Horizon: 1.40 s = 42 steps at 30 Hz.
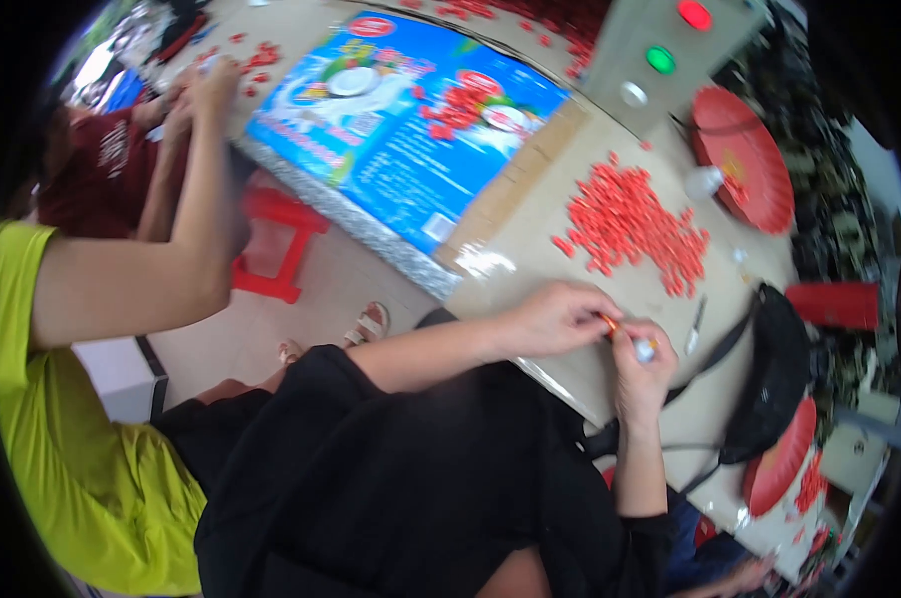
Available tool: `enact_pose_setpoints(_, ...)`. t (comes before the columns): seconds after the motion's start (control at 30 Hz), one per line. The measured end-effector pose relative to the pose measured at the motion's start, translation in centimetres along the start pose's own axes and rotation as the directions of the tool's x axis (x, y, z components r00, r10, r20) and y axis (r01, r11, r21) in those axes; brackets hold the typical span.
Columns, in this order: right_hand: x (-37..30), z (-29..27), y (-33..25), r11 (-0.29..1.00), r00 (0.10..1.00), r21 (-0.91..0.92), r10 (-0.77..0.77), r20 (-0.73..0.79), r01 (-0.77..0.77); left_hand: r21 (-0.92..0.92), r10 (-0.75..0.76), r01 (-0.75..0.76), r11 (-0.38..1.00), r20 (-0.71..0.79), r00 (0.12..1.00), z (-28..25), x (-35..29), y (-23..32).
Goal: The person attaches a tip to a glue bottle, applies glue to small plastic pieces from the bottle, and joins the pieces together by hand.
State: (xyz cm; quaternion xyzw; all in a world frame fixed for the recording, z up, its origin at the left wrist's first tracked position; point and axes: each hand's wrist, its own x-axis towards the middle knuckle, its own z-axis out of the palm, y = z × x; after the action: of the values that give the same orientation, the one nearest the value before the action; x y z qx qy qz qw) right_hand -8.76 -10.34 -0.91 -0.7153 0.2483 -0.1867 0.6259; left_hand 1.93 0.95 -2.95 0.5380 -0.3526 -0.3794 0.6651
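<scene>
The left hand (562,319) pinches a small red-orange piece (608,321); the right hand (643,365), just beside at four o'clock, grips a white-ended object (645,349). On the worktop (530,229), a heap of red pieces (630,224) lies at twelve o'clock, nearer the left hand, stretching eleven to five.

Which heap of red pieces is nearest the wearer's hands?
The large heap right of the blue carton, just beyond left hand and right hand; others, like the small heap atop the carton, are farther.
</scene>
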Motion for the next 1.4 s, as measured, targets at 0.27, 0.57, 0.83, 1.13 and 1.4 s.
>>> enact_pose_setpoints(0.27,0.5,0.6,-0.4,0.976,0.996,0.213,0.034,0.08,-0.051,-0.133,-0.048,0.039,0.99,-0.068,0.997,-0.1,-0.2,-0.1)
enact_pose_setpoints(0.57,0.1,0.0,0.0,0.988,0.999,0.154,-0.02,0.038,0.014,-0.111,0.07,-0.08,0.991,-0.095,0.993,0.2,-0.2,0.2)
enact_pose_setpoints(0.83,0.0,0.0,-0.2,0.988,1.0,0.153,-0.021,0.005,0.02,-0.146,-0.035,0.025,0.989,-0.069,0.997,-0.3,-0.5,0.5)
enact_pose_setpoints(1.13,-0.1,0.0,-0.3,0.992,1.0,0.127,0.001,0.018,-0.003,-0.121,0.081,-0.094,0.988,-0.113,0.99,0.0,-0.4,0.3)
enact_pose_setpoints(1.4,0.0,0.0,0.0,0.991,0.998,0.127,-0.043,0.036,0.038,-0.113,0.099,-0.11,0.987,-0.101,0.99,0.0,-0.3,0.3)
